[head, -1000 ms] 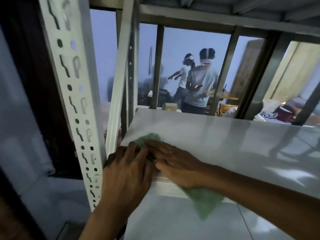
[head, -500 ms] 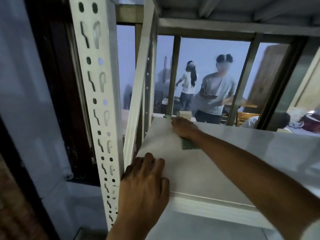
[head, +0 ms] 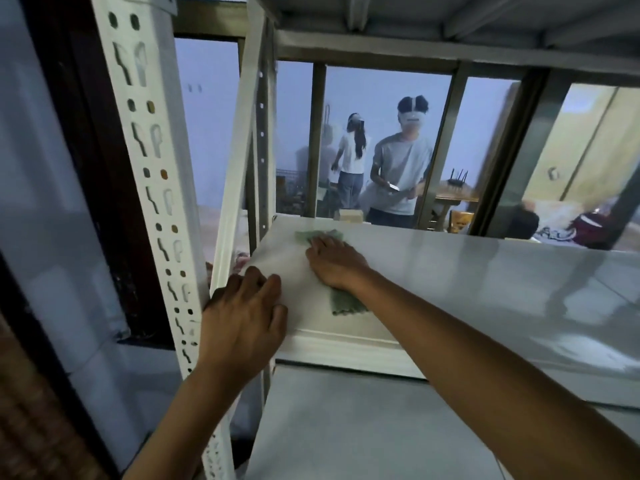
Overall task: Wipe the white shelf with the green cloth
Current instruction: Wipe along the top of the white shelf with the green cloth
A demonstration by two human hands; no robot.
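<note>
The white shelf spans the middle of the head view, glossy and wide. My right hand lies flat on the green cloth, pressing it onto the shelf's left part, a little short of the back edge. A bit of the cloth shows beyond my fingertips and another bit under my wrist. My left hand rests palm down on the shelf's front left corner, fingers spread, holding nothing.
A white perforated upright stands at the front left, a second post behind it. Another shelf board is close overhead, and a lower one below. Two people stand beyond the rack.
My right hand pushed the cloth from the front edge to the back of the shelf, then drew it partway toward me. My left hand stayed at the front corner.
</note>
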